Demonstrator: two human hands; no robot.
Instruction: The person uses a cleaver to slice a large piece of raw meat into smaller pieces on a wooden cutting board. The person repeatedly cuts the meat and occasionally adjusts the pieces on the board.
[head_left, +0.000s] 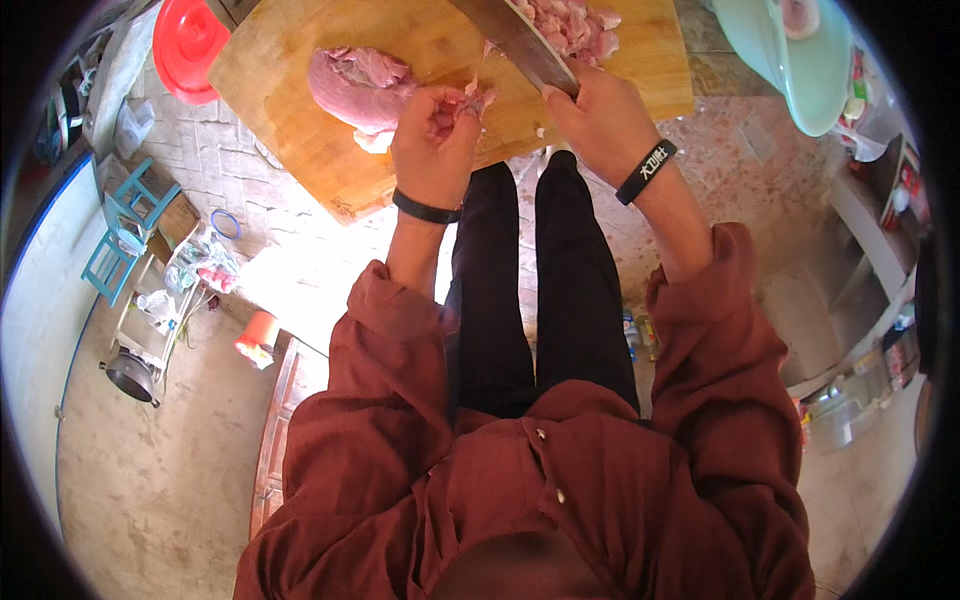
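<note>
A wooden cutting board (450, 37) lies at the top of the view. My left hand (439, 146), with a black wristband, pinches a small scrap of raw meat (474, 101) between thumb and fingers, over the board's near part. Beside that hand, on its left, rests a large piece of raw pink meat (360, 86) with a pale fatty end. My right hand (600, 124) is closed round the handle of a broad-bladed knife (517, 45), whose blade points up and left over the board. Cut meat pieces (574, 30) lie in a pile behind the blade.
A red plastic lid or basin (191, 52) is left of the board. At upper right stands a pale green basin (817, 75), with meat near its top. Small blue chairs (112, 262), a dark pan (131, 377) and an orange container (259, 334) are at the left.
</note>
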